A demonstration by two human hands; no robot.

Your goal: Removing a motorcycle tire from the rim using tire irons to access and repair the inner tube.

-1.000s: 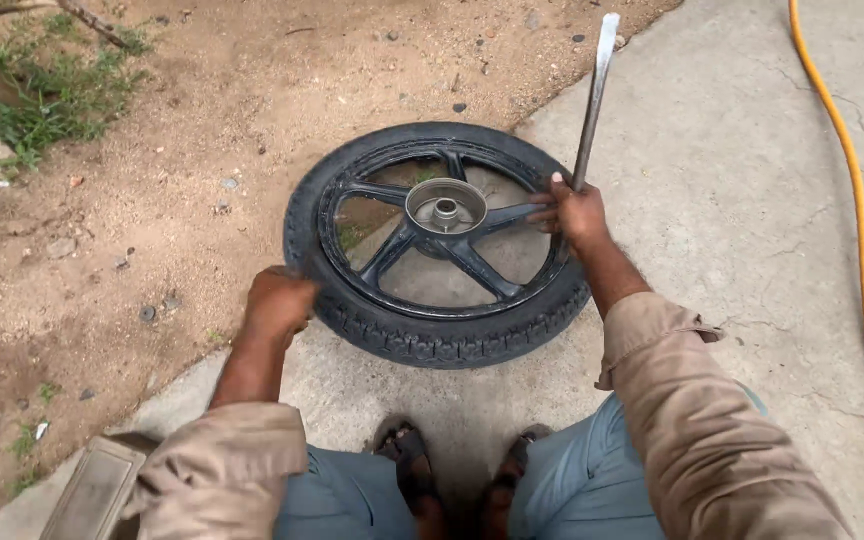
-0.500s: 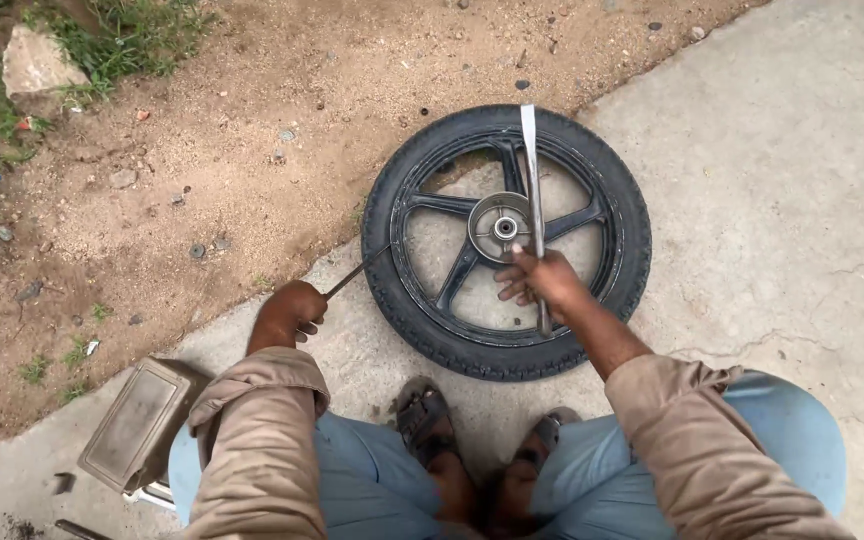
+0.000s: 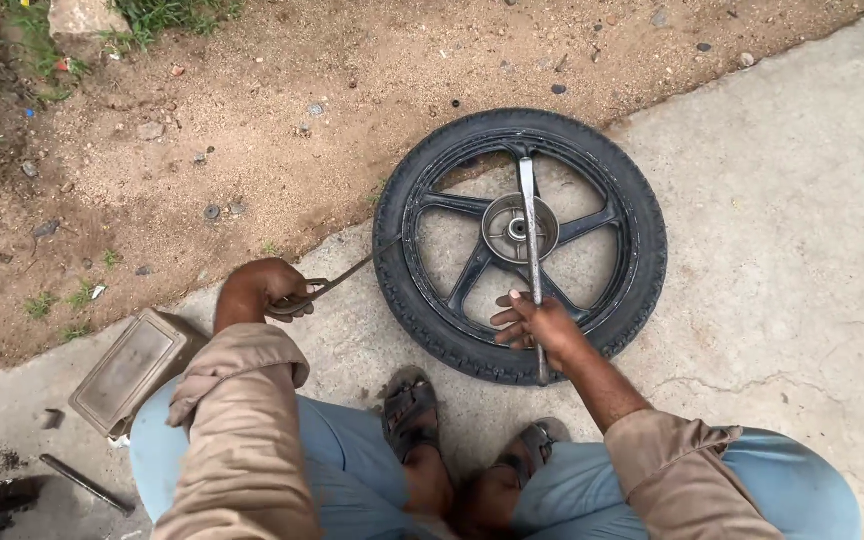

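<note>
The left hand has picked up a second bar, fingers clamped on it; the right hand grips the long bar across the wheel.

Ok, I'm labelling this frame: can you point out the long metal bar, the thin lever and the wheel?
long metal bar (image 3: 529, 235), head view, mid-shaft over the hub.
thin lever (image 3: 344, 280), head view, shaft between left hand and tyre.
wheel (image 3: 642, 215), head view, tyre's right sidewall.

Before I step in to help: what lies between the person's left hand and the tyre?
In the head view, a thin dark lever runs from the left hand toward the tyre; under it is bare concrete.
</note>
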